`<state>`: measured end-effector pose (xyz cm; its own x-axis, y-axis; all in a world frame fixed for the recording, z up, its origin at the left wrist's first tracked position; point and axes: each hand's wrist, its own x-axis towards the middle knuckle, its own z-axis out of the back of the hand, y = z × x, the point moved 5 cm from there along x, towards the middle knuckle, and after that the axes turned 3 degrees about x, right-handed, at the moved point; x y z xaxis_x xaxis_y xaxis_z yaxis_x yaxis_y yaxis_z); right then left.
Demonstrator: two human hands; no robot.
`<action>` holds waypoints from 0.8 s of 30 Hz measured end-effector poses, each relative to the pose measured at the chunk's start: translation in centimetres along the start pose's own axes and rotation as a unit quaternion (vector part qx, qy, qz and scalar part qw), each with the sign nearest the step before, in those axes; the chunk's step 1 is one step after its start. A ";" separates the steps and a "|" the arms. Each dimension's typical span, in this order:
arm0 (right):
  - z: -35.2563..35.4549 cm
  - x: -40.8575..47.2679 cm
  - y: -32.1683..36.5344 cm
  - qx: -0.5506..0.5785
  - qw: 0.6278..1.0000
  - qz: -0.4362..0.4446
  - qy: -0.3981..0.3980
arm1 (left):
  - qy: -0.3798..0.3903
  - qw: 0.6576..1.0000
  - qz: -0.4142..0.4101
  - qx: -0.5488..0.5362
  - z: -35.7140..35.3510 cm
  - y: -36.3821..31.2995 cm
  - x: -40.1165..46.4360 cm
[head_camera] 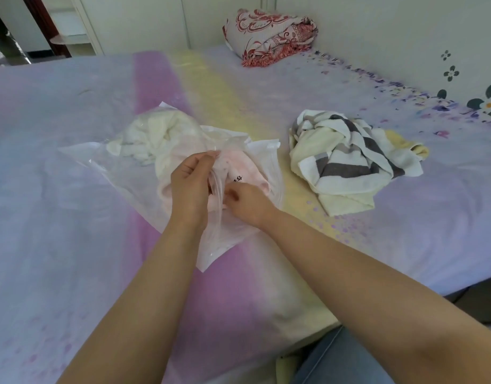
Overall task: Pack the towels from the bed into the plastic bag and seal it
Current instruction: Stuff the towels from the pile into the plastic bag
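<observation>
Left hand (189,180) pinches the plastic bag (100,159) mouth film, lifting it open; right hand (248,202) curls on the pink towel (240,169), apparently pushing it in.

Bag lies flat on the bed (58,245), centre, mouth toward the near right; white towel (158,134) already inside at the far end, so the pink one fills the mouth side; striped towel (346,153) and yellow towel (402,146) heaped well apart to the right, within reach, not yet packed; seal not yet done; folded quilt (269,36) far, irrelevant.
</observation>
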<state>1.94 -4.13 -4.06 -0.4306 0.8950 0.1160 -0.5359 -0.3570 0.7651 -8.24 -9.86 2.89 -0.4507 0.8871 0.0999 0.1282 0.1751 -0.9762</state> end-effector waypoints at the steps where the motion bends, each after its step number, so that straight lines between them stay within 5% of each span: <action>1: 1.9 -1.0 -1.2 -0.031 0.997 -0.006 -0.067 | 0.001 1.000 0.004 -0.001 -0.1 0.5 0.1; 4: 8.6 -3.7 -5.3 -0.103 0.955 -0.032 -0.275 | -0.005 1.000 0.014 -0.024 -0.7 1.8 0.3; 7: 13.9 -5.0 -9.7 -0.150 0.915 -0.100 -0.362 | -0.015 0.999 0.015 -0.044 -1.2 2.2 0.5; 10: 15.9 -5.3 -13.0 -0.163 0.924 -0.194 -0.285 | -0.019 0.999 0.014 -0.042 -1.4 2.5 0.5; 14: 15.0 -4.7 -13.2 -0.237 0.946 -0.185 -0.124 | -0.022 0.999 0.008 -0.030 -2.0 2.5 0.6; 18: 15.2 -4.8 -12.3 -0.314 0.934 -0.127 -0.117 | -0.022 1.000 0.006 -0.015 -2.7 2.8 0.4; 21: 17.7 -5.3 -11.5 -0.104 0.957 -0.190 -0.191 | -0.019 1.000 0.013 -0.009 -2.9 3.1 0.2; 24: 21.6 -6.3 -9.2 0.148 0.904 -0.226 -0.332 | -0.021 0.999 0.015 -0.018 -2.9 3.0 -0.1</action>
<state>25.27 -0.70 1.81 0.3669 0.9299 0.0278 -0.2879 0.0851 0.9539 -5.24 -8.12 0.53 -0.4831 0.8734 0.0608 0.1742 0.1640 -0.9710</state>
